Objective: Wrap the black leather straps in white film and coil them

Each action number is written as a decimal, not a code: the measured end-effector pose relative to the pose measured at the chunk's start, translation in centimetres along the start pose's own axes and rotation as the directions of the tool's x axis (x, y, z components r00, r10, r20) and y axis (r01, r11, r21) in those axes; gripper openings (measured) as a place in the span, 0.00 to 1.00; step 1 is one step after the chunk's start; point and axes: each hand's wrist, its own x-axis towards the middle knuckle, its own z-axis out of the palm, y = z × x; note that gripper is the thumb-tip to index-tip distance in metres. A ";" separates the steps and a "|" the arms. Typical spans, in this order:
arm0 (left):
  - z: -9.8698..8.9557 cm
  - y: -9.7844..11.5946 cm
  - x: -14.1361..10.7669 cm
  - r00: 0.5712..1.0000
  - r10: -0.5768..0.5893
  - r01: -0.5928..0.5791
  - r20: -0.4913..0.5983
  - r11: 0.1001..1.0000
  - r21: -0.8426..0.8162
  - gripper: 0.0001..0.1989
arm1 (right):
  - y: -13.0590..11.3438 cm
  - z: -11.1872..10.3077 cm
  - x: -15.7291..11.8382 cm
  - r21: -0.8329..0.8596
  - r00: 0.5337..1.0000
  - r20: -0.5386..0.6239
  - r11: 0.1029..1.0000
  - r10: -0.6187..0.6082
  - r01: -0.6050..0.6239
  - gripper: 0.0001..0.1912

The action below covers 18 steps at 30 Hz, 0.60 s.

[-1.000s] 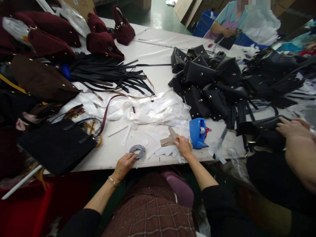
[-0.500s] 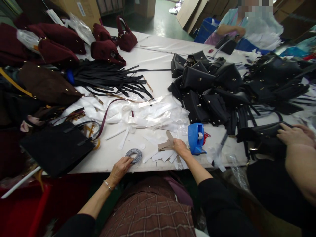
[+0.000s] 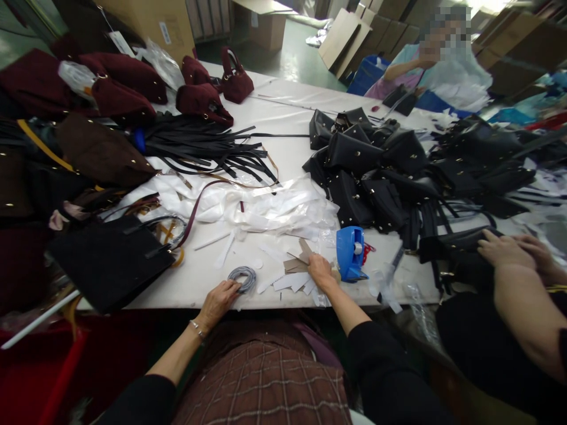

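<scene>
White tabletop (image 3: 177,289), cardboard box (image 3: 179,50) behind; box label (image 3: 165,32) too small for me to read.
Left hand (image 3: 219,300): thumb and fingertips pinched on grey coil (image 3: 251,280), near edge. Right hand (image 3: 319,273): fingers closed on tan strips (image 3: 295,267), near edge, tips partly hidden. Red bin (image 3: 73,351) below near-left corner, partly cut off, contents too dark to make out.

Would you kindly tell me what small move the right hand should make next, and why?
Perhaps the right hand should separate one piece from the tan strips: its fingers are at them, and they overlap in a loose heap beside white pieces, while the left hand is occupied at the grey coil.
</scene>
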 end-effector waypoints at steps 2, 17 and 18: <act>0.0 -0.1 0.1 1.000 -0.024 0.025 0.018 1.000 -0.006 0.11 | -0.1 -0.2 -1.0 0.039 0.999 -0.050 0.999 0.002 0.000 0.15; -4.8 4.1 4.1 0.731 -0.614 0.481 0.297 0.156 -0.863 0.14 | -5.3 -0.1 -7.7 0.767 0.994 0.103 0.638 -0.026 -0.063 0.20; -5.1 4.3 4.2 0.697 -0.632 0.468 0.338 0.044 -0.883 0.15 | -6.2 0.2 -8.3 0.796 0.990 0.129 0.601 -0.058 -0.069 0.22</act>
